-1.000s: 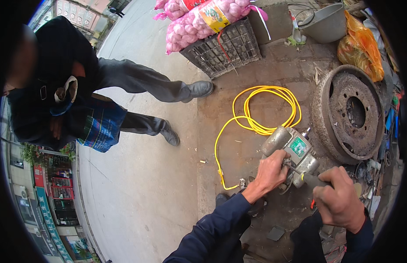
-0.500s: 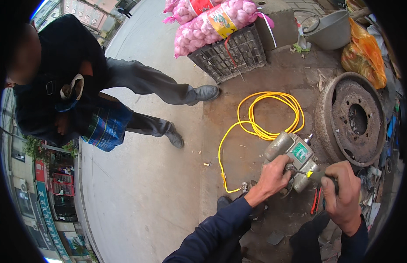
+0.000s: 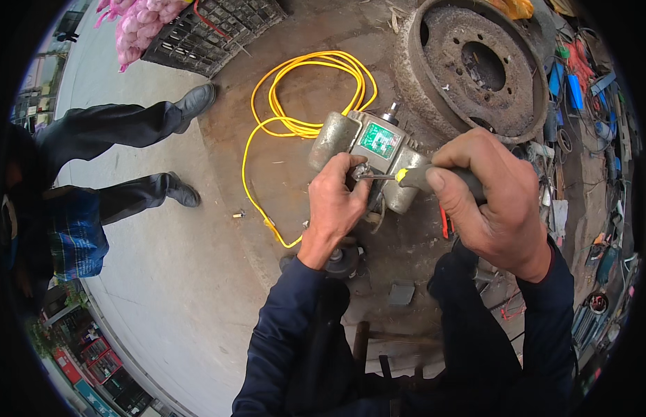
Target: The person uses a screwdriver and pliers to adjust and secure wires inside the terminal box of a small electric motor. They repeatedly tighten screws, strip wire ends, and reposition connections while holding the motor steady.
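My left hand (image 3: 331, 200) is closed on a small silvery metal part (image 3: 360, 172), held over the front of a grey metal machine (image 3: 406, 194) with a green label and a protruding shaft. My right hand (image 3: 493, 205) grips the dark handle of a screwdriver (image 3: 416, 176) with a yellow band; its shank reaches to the part in my left fingers. Red-handled pliers (image 3: 444, 221) lie on the ground below the handle. A yellow cable (image 3: 246, 174) runs in loose coils behind and left of the machine.
A rusty wheel rim (image 3: 517, 76) stands behind right, beside tools and clutter (image 3: 601, 139). A black crate (image 3: 211, 42) bears pink net bags of bulbs (image 3: 138, 28). Another person's legs (image 3: 128, 132) and blue plaid bag (image 3: 76, 236) are at left. A wooden stool (image 3: 362, 344) is below me.
My view has tipped downward, shifting the scene up and left in the picture. The small metal part now shows clearly in my left fingers, with the screwdriver lying flatter against it.
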### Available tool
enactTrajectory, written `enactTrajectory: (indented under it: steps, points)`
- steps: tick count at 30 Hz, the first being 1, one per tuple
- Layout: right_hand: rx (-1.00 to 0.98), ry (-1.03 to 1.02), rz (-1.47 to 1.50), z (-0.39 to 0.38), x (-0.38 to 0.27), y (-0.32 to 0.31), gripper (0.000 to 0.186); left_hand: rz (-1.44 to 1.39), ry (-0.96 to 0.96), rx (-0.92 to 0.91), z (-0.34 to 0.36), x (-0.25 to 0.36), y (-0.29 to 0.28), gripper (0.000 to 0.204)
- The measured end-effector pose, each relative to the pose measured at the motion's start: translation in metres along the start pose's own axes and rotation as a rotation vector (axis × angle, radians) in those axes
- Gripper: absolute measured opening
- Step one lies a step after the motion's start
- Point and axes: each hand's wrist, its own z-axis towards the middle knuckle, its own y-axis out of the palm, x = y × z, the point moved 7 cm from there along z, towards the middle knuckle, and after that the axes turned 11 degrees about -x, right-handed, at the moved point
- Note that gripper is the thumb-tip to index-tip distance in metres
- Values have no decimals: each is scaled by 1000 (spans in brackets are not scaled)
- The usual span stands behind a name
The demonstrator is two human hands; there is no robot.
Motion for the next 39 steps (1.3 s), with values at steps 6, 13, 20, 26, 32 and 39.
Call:
enactTrajectory:
  steps: [6, 13, 20, 26, 32, 39]
  points:
    - [-73, -60, -18, -2, -3, 2, 36, 20, -1, 2, -2, -1, -1, 25]
    - [31, -153, -15, -3, -4, 0, 30, 10, 10, -8, -2, -1, 1, 24]
    - [42, -228, 123, 0, -6, 3, 18, -87, -9, -23, -2, -2, 6, 24]
    - [182, -155, 1138, 20, 30, 9, 20, -34, 4, -87, -6, 4, 8, 20]
    - [45, 366, 671, -3, 59, 48, 32, -323, -83, -149, -7, -14, 4, 31]
    - [-207, 293, -23, -6, 68, 151, 54, -397, -94, -259, -9, -19, 0, 35]
